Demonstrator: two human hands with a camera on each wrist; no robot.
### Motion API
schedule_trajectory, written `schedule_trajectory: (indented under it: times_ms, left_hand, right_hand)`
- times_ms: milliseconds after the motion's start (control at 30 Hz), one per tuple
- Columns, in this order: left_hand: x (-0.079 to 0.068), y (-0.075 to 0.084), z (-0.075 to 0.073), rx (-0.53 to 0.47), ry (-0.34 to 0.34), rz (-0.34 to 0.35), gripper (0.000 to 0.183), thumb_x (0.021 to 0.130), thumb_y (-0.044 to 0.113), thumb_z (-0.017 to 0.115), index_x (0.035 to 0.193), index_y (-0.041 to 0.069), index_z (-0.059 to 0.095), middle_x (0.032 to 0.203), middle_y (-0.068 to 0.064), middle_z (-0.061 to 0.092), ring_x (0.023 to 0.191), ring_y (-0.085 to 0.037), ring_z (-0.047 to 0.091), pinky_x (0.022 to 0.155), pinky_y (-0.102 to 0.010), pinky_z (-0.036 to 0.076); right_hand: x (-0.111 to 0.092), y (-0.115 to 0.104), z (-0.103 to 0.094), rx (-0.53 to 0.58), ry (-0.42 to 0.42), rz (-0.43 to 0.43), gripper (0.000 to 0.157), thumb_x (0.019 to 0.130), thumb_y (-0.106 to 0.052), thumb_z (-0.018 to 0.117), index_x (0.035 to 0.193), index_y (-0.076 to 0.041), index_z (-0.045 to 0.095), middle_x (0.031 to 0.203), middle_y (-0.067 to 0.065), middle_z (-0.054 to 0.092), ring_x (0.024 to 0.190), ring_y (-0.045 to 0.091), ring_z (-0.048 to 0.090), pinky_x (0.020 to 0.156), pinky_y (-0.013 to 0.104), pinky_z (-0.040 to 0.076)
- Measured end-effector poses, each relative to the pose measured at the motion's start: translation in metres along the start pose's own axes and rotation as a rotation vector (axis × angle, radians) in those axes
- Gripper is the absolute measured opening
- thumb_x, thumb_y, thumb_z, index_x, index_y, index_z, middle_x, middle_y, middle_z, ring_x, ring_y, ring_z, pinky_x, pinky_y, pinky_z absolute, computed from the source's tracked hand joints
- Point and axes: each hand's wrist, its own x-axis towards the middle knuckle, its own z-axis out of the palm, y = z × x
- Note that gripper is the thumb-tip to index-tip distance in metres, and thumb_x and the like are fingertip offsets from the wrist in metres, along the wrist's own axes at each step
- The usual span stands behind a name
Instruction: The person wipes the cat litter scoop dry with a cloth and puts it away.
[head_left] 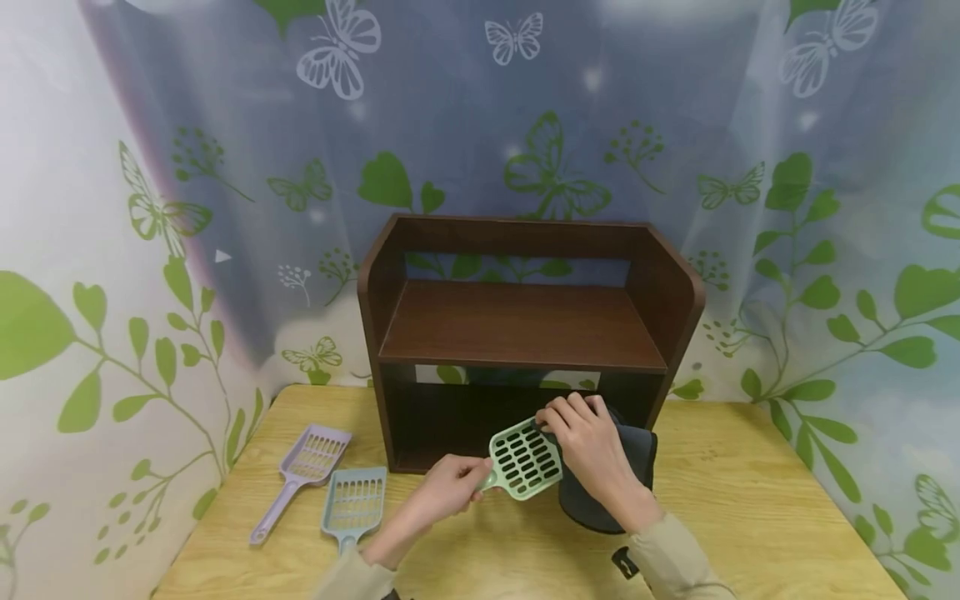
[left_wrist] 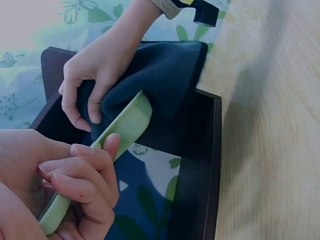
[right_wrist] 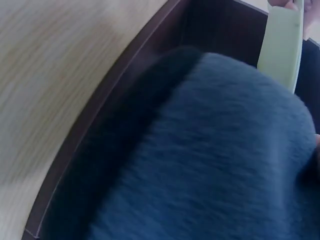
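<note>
My left hand point(head_left: 452, 486) grips the handle of a light green slotted litter scoop point(head_left: 527, 458), its head tilted up in front of the shelf. In the left wrist view the fingers curl round the green handle point(left_wrist: 55, 214). My right hand point(head_left: 588, 442) pinches a dark blue-grey cloth point(head_left: 637, 454), which is bunched at the fingers and hangs down below the hand. A fold of the cloth point(left_wrist: 155, 80) lies against the far edge of the scoop's head. Up close in the right wrist view, the fuzzy cloth point(right_wrist: 210, 150) hides most of the right hand.
A dark brown two-tier shelf point(head_left: 525, 325) stands at the back of the wooden table point(head_left: 750, 500), behind both hands. To the left lie a purple slotted scoop point(head_left: 300, 475) and a grey-blue slotted scoop point(head_left: 356, 500). A patterned curtain point(head_left: 480, 108) hangs behind.
</note>
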Motion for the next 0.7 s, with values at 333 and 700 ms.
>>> schedule_trajectory:
  times_ms: [333,700]
  left_hand:
    - [-0.002,-0.003,-0.014,0.031,0.082,0.006,0.041,0.107,0.032,0.052,0.111,-0.004,0.072,0.064,0.001,0.053,0.048,-0.006,0.034,0.047,-0.019,0.029]
    - [0.003,-0.003,-0.023,-0.177,0.033,-0.078,0.048,0.110,0.033,0.044,0.131,-0.007,0.060,0.084,0.000,0.061,0.052,-0.003,0.031,0.049,-0.019,0.025]
  right_hand:
    - [-0.022,-0.002,-0.007,0.142,-0.034,0.057,0.020,0.082,-0.007,0.080,0.095,-0.018,0.069,0.093,-0.005,0.066,0.080,0.016,0.047,0.073,0.037,0.037]
    - [-0.037,-0.002,-0.009,0.613,0.099,0.467,0.026,0.085,0.001,0.076,0.101,-0.018,0.071,0.098,-0.008,0.069,0.082,0.007,0.050,0.074,0.024,0.037]
